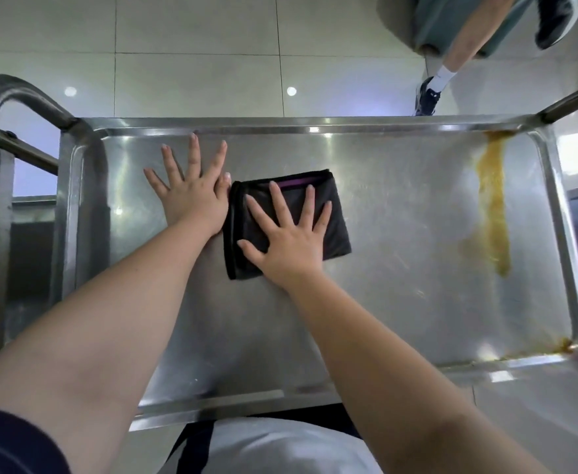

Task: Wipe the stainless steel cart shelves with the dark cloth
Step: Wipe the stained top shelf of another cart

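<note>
Nearest the camera, a white garment [280, 446] and a dark sleeve [7, 439] fill the bottom edge, and two bare forearms reach forward over the cart's top shelf [400, 234]. The shelf is a shallow stainless steel tray with a raised rim, and its surface is scuffed and streaked with glare. At its near right corner sits a rusty brown residue [566, 347]. Around the middle of the shelf lies the dark cloth [339, 234], folded into a rough rectangle with a purple stripe along its far edge. The right hand [287, 244] lies flat on it, fingers straight and spread, pressing down. The left hand [192, 196] rests flat on bare steel just left of the cloth, fingers also spread, its thumb at the cloth's edge. Well to the right, a yellowish-brown smear [492, 206] runs from the far rim toward the near side. A tubular steel handle [10, 94] curves up at the left end. Beyond the cart is a pale, glossy tiled floor [195, 46] that reflects ceiling lights. Another person's leg stands there just past the far rim, in a white sock and a dark shoe [426, 97].
</note>
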Action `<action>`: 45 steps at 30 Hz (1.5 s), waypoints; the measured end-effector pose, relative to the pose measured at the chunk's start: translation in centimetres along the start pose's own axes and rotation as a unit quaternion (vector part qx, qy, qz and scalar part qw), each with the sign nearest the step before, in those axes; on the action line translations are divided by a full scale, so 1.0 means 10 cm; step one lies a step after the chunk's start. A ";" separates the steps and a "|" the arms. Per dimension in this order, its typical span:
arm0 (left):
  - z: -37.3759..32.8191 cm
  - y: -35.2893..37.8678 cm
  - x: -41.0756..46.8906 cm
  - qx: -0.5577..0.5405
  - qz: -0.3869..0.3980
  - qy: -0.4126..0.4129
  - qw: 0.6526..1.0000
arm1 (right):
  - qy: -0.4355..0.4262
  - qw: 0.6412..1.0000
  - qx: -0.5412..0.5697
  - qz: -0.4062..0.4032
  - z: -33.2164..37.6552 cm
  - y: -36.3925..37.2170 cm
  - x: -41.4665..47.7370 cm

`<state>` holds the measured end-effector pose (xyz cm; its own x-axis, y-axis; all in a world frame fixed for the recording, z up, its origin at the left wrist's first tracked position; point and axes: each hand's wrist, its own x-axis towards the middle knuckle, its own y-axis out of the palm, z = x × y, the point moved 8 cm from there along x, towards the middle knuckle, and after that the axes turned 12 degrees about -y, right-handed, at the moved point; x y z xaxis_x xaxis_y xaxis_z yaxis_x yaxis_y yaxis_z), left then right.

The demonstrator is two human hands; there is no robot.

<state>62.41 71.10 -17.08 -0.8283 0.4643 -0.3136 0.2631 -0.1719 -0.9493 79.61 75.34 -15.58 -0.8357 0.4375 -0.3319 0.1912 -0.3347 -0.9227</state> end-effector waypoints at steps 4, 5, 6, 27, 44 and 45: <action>0.00 0.00 0.00 -0.006 0.003 0.011 1.000 | 0.041 0.999 -0.009 -0.024 -0.64 -0.05 -0.22; -0.01 0.00 0.01 -0.007 0.000 0.014 1.000 | 0.082 0.996 -0.009 -0.027 -0.97 -0.06 -0.37; -0.01 0.00 0.01 -0.007 -0.004 0.015 1.000 | 0.129 0.991 -0.004 -0.026 -1.32 -0.07 -0.55; -0.02 0.02 0.01 -0.016 -0.012 0.023 1.000 | 0.042 0.999 -0.027 0.011 -0.57 0.20 -0.85; -0.33 0.34 -1.11 0.009 0.001 0.216 0.976 | 0.212 0.977 0.020 0.019 -1.78 0.19 -1.53; -0.32 0.33 -1.08 0.007 -0.002 0.212 0.977 | 0.197 0.980 0.018 0.022 -1.66 0.21 -1.52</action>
<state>73.82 68.26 -16.92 -0.5485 0.7833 -0.2928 0.2513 -0.1795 -0.9511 101.27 81.84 -15.75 -0.5615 0.7084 -0.4277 0.1986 -0.3864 -0.9007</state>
